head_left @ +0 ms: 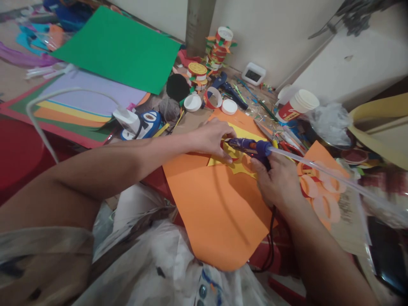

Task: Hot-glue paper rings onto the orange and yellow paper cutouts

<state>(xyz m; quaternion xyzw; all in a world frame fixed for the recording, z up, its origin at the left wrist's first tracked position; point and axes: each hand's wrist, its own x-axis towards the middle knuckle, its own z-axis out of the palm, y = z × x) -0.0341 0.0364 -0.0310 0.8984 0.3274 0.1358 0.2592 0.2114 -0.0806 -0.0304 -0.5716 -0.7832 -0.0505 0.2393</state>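
Your right hand (pixel 278 180) is wrapped tightly around a purple glue gun (pixel 251 148), its nozzle pointing left onto a yellow paper cutout (pixel 217 161). Your left hand (pixel 210 138) rests on that cutout, fingers and thumb spread and pressing down. The cutout lies on an orange sheet (pixel 216 208) in front of you, with a paper cup (pixel 298 106) beyond.

No legible text, labels or numbers.
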